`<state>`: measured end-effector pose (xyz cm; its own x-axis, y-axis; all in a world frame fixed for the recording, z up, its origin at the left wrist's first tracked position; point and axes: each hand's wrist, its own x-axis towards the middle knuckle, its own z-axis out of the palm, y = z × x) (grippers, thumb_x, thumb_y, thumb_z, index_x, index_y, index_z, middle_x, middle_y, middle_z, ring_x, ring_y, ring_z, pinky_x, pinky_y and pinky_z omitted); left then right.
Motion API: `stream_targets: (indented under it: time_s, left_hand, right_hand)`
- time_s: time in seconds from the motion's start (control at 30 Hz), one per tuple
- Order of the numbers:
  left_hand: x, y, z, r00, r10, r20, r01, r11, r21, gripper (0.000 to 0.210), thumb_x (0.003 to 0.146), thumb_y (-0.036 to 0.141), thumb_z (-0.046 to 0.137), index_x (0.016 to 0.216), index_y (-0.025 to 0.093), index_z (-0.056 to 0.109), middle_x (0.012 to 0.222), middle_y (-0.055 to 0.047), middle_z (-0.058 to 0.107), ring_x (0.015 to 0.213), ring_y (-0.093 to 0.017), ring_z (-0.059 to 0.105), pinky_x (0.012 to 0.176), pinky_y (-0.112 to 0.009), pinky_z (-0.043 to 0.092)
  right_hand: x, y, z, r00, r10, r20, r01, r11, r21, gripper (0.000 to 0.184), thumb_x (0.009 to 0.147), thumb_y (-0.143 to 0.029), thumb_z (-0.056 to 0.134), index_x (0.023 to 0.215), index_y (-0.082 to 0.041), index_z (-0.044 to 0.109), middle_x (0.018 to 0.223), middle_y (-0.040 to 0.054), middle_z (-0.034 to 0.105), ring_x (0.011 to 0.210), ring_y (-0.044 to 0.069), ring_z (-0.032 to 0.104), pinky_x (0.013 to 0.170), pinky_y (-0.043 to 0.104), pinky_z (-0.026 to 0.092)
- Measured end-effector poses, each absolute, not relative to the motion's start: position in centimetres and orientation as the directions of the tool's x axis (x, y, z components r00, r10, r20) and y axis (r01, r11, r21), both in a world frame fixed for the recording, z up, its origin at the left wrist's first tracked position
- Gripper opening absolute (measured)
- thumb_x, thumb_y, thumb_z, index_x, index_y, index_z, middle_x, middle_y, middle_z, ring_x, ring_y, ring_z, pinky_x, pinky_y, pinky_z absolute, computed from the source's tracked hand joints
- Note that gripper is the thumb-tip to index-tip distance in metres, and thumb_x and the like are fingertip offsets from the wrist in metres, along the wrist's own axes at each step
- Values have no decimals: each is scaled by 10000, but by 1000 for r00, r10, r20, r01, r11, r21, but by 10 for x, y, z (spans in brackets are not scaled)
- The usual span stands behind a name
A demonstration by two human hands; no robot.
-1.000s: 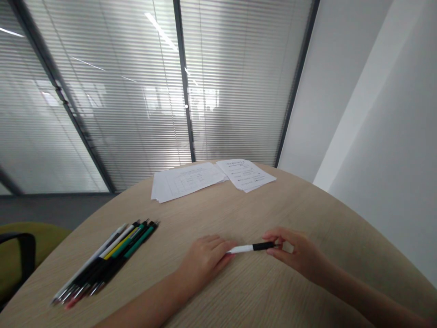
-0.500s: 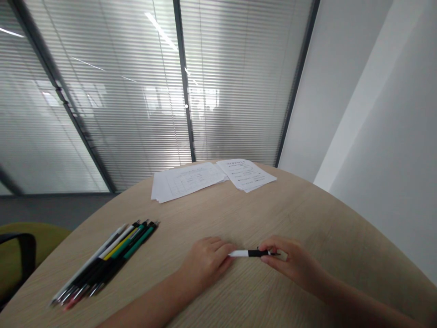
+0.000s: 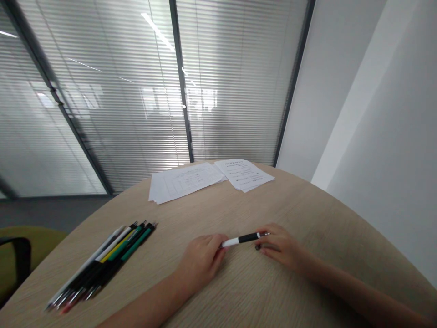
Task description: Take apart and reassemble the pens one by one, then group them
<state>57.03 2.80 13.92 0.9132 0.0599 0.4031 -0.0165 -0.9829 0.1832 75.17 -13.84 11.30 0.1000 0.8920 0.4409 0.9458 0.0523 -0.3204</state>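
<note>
My left hand (image 3: 202, 258) is closed round the white end of a pen (image 3: 241, 239). The pen has a white barrel, a black grip and a thin metallic tip, and it slants slightly up to the right. At the tip end is my right hand (image 3: 278, 245), its upper fingers beside the point. Between its thumb and finger shows a small dark round piece (image 3: 257, 247), too small to name, apart from the pen's barrel. Left of my hands lies a row of pens (image 3: 105, 262) in white, black, yellow and green, side by side on the table.
Printed paper sheets (image 3: 186, 182) lie in two overlapping stacks at the far side of the round wooden table (image 3: 205, 216). A green chair (image 3: 44, 239) with a black armrest stands at the left. Blinds behind glass and a white wall rise beyond the table.
The pen has lifted and tilted, its tip end now higher. My right hand has moved up slightly, and the small dark piece now shows below the pen, apart from it.
</note>
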Motion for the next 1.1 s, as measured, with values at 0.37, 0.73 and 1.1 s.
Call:
stream_targets:
  time_s: [0.37, 0.73, 1.1]
  left_hand:
    - [571, 31, 135, 898, 140, 417, 77, -983, 164, 194, 799, 182, 369, 885, 171, 543, 725, -44, 646, 624, -166, 593, 551, -254, 443]
    - [572, 34, 133, 910, 95, 403, 39, -988, 146, 191, 797, 170, 368, 899, 174, 530, 758, -40, 652, 653, -164, 602, 568, -251, 451]
    - [572, 33, 134, 916, 66, 396, 24, -994, 109, 173, 780, 157, 387, 876, 172, 530, 732, -35, 649, 632, -159, 598, 556, -248, 452]
  right_hand:
    - [759, -145, 129, 468, 738, 487, 845, -211, -492, 145, 744, -226, 492, 787, -182, 624, 746, 46, 676, 692, 180, 630, 648, 313, 506]
    - [748, -153, 149, 379, 742, 553, 878, -99, -468, 128, 755, -218, 491, 790, -199, 612, 727, 19, 664, 672, 137, 618, 646, 241, 486]
    - [744, -152, 147, 268, 764, 587, 926, -36, -376, 134, 761, -165, 464, 782, -186, 594, 688, 26, 641, 632, 127, 599, 595, 220, 470]
